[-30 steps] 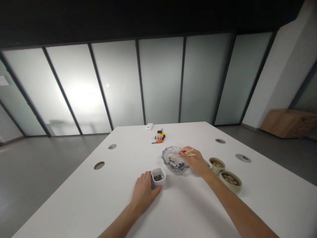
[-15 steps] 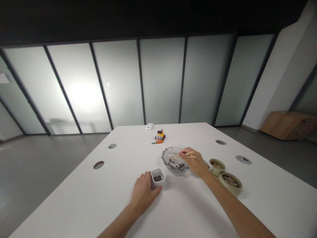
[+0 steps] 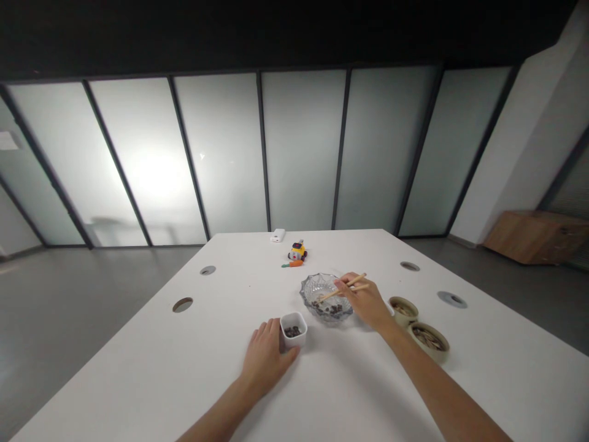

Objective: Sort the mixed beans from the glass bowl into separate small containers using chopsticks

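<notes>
My right hand (image 3: 365, 302) is closed on a pair of wooden chopsticks (image 3: 344, 287), and their tips reach down into a cut-glass bowl (image 3: 313, 286) that holds several small dark pieces. My left hand (image 3: 265, 357) rests on the white table (image 3: 184, 374) with its fingers curled round a small white square cup (image 3: 293, 328), which also holds dark pieces. The cup stands just to the left of and nearer than the glass bowl.
Two round beige bowls (image 3: 404, 309) (image 3: 431, 338) sit to the right of my right forearm. A small yellow toy (image 3: 297, 250), an orange carrot-shaped piece (image 3: 293, 264) and a white box (image 3: 277, 235) lie farther back. Round cable holes (image 3: 183, 304) dot the table.
The chopsticks have tilted, their tips dipping lower into the glass bowl. My left hand stays on the white cup.
</notes>
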Demonstrator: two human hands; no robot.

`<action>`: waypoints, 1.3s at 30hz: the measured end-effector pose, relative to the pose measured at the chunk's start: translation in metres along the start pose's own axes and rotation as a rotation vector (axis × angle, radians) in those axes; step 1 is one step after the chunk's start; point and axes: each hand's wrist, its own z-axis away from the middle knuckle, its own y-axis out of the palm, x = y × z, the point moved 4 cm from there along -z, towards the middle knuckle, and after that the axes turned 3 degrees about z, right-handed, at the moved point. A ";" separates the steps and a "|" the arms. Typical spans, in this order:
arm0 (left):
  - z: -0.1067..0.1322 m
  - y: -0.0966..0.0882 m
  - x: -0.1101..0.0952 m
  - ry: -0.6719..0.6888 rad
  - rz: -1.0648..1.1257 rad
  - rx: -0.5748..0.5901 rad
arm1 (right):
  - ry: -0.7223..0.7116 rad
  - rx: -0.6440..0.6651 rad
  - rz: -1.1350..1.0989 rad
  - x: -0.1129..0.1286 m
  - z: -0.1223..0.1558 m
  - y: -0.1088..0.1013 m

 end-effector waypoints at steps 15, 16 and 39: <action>0.000 0.000 0.001 0.018 0.031 -0.015 | -0.004 0.049 -0.053 0.009 0.002 -0.002; 0.000 0.000 0.001 0.018 0.031 -0.017 | -0.004 0.060 -0.054 0.009 0.002 -0.002; -0.001 0.004 0.007 -0.024 0.015 -0.021 | 0.197 0.095 -0.531 0.029 0.002 -0.014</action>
